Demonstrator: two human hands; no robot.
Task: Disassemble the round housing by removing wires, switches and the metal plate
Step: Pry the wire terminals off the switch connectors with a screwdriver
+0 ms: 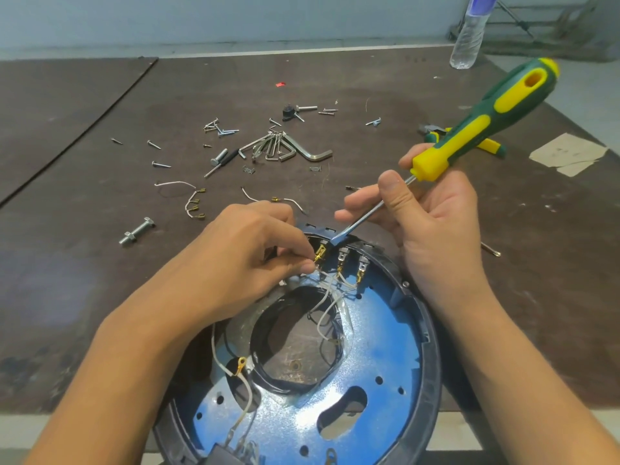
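The round black housing lies at the table's near edge, with a blue metal plate inside it. Three switches sit along its far rim, white wires running from their terminals. My left hand pinches a brass wire connector at the leftmost switch. My right hand grips a green and yellow flat screwdriver; its tip rests at the rim just above that switch. A ring-terminal wire trails over the plate's left side.
Loose screws, a bunch of hex keys, a large bolt and detached wires lie scattered on the dark table beyond the housing. Pliers lie behind the screwdriver. A plastic bottle stands at the far right.
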